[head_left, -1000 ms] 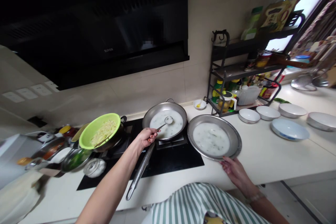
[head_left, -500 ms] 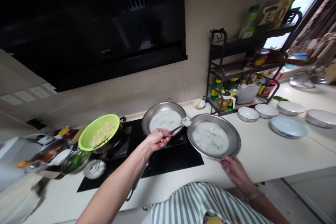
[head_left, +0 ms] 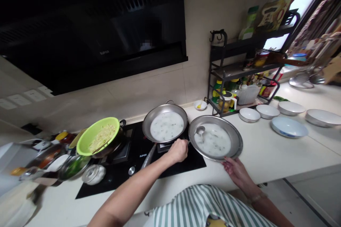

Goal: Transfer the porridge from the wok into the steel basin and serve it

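My left hand [head_left: 179, 150] is closed round the handle of a metal ladle [head_left: 200, 130], above the front edge of the burner. The ladle's bowl is tilted over a steel basin [head_left: 238, 134] of milky white soup with green bits. My right hand [head_left: 236, 172] grips the basin's near rim, thumb on top and the other fingers partly hidden below. To the left, a steel wok [head_left: 147, 125] with similar white soup sits on the hob, its handle pointing toward me.
A green colander [head_left: 82, 140] of sprouts rests on a dark pot at left, near a glass jar [head_left: 93, 175]. A black spice rack [head_left: 226, 74] stands at the back right. Several bowls, including a pale blue dish [head_left: 289, 127], line the right counter. A range hood [head_left: 119, 56] hangs overhead.
My left hand has moved right and toward me, carrying the ladle from between wok and basin to over the basin, where it is tipped. My right hand stays on the rim.
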